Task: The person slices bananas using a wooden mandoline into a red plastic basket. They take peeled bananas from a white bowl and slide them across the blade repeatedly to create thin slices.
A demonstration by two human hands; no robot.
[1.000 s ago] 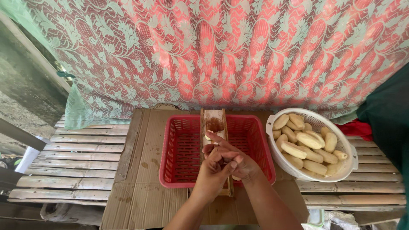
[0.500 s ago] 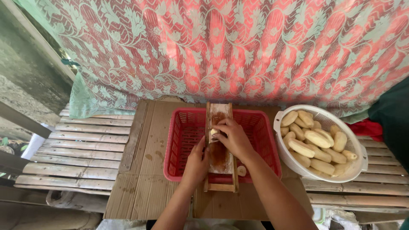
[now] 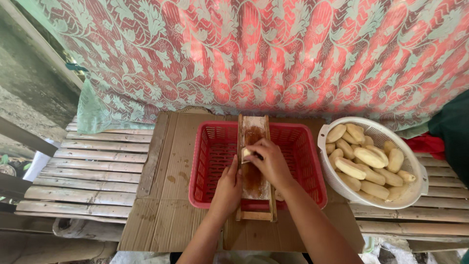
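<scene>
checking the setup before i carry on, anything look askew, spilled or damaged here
Nothing serious stands out. The wooden slicer board lies straight across the red basket, and the white colander sits upright. Only the cardboard sheet shows a few small stains.

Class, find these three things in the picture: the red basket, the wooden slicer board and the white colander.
red basket (image 3: 210,161), head view, on its left inner wall.
wooden slicer board (image 3: 254,128), head view, on its bare upper end.
white colander (image 3: 386,136), head view, on its far inner wall.
</scene>
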